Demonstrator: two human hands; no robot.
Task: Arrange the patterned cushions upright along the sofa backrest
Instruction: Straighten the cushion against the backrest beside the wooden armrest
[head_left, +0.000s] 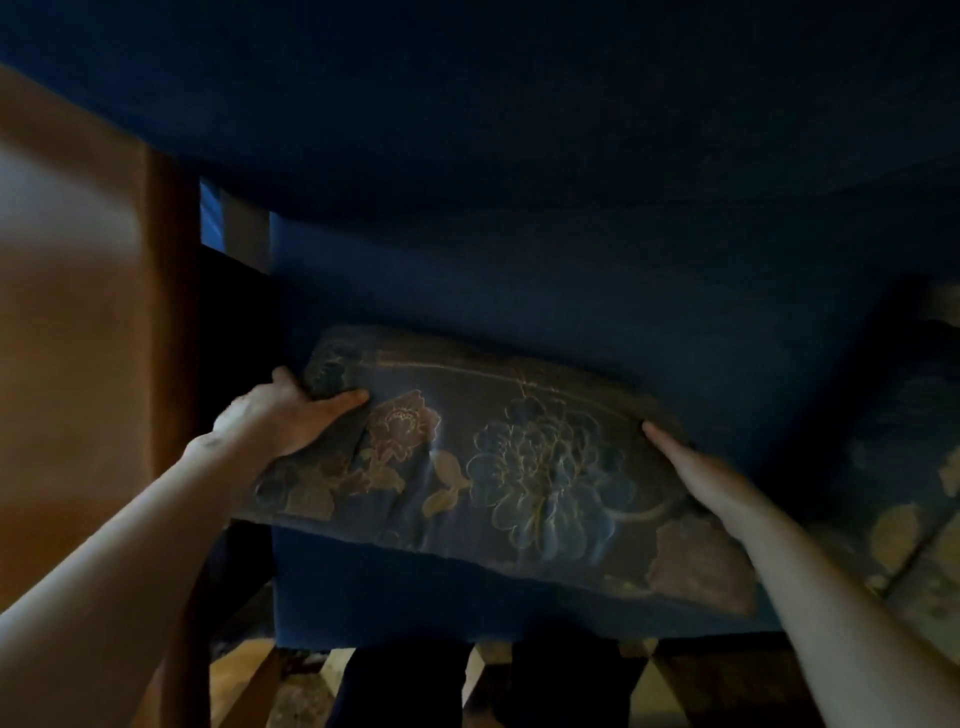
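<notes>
Cushion (509, 467) clasped by left hand (280, 415); right hand (696, 467) flat against its edge.

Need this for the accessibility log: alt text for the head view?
Two bare hands hold a dark floral cushion by its ends above a dark blue sofa, left hand gripping a corner, right hand flat along the other end. More patterned fabric lies at the right edge.

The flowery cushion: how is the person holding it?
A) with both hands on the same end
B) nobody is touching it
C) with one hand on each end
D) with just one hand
C: the left hand grips the cushion at its left end, and the right hand lies flat against its right end.
</notes>
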